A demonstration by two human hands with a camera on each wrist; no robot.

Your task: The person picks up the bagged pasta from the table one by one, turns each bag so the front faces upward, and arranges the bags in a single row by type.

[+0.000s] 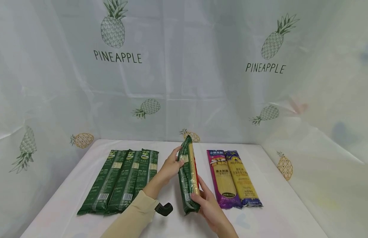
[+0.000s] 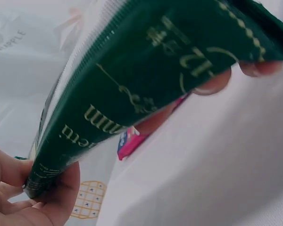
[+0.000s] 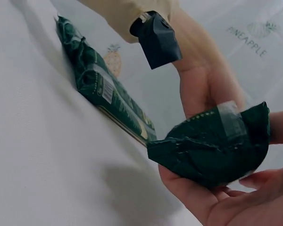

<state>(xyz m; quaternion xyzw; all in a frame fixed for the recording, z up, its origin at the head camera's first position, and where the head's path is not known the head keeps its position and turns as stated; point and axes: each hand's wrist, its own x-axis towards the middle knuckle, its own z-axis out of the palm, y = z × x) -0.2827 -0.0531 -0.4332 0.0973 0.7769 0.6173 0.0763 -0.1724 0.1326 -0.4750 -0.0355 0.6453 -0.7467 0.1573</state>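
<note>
A green spaghetti pack [image 1: 188,178] is tilted up over the middle of the table, its top end pointing away. My left hand [image 1: 171,167] grips it near the far end; in the left wrist view that hand's thumb and fingers [image 2: 68,193] curl round the narrow end. Lower down, my right hand [image 1: 210,208] holds the near end, thumb on the front. The right wrist view shows the pack's crimped green end [image 3: 212,146] lying in my right fingers. A gold and red strip runs along the pack's right side.
Three similar green packs [image 1: 118,185] lie side by side at the left. On the right lie a purple-and-pink pasta pack [image 1: 224,180] and a yellow-and-blue spaghetti pack [image 1: 243,180]. A pineapple-print curtain [image 1: 184,72] surrounds the white table [image 1: 279,211]. A black device [image 3: 159,42] sits at the left wrist.
</note>
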